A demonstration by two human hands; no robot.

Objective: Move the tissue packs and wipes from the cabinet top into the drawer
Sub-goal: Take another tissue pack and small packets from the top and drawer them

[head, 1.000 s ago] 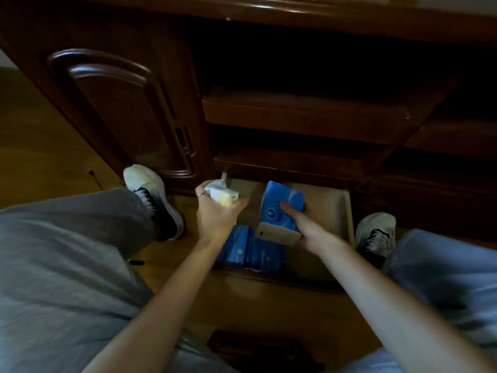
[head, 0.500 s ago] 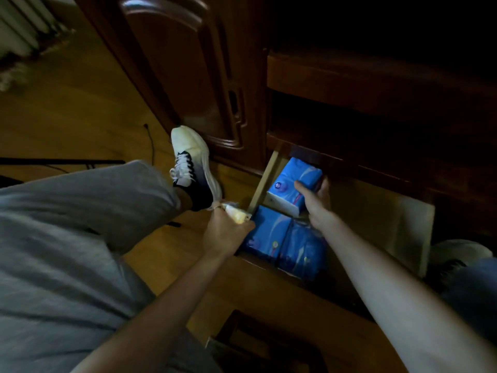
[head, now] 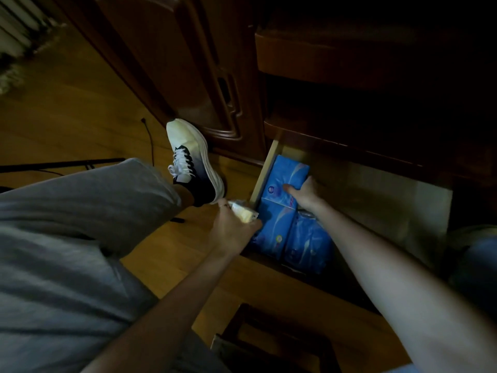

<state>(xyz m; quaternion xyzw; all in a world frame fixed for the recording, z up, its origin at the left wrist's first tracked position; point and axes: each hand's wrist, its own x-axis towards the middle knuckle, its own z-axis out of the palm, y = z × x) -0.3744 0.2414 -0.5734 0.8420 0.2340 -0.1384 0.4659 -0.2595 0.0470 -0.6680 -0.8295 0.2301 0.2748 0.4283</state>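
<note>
The bottom drawer (head: 419, 208) of the dark wooden cabinet stands pulled out. A blue tissue pack (head: 285, 175) lies at the drawer's back left corner, and my right hand (head: 304, 195) holds it by its right side, thumb on top. Two more blue tissue packs (head: 293, 238) lie side by side at the drawer's front left. My left hand (head: 231, 230) hovers just left of the drawer's front corner and grips a small white and yellow pack of wipes (head: 243, 212).
My left leg in grey trousers and a white and black shoe (head: 192, 162) fill the floor left of the drawer. The closed cabinet door (head: 172, 63) is above the shoe. A dark wooden stool edge (head: 269, 343) sits below. My right shoe (head: 470, 235) is at the drawer's right.
My right hand has pushed the blue pack down and back into the drawer's far left corner. My left hand with the wipes stayed by the drawer's front left. The camera swung left.
</note>
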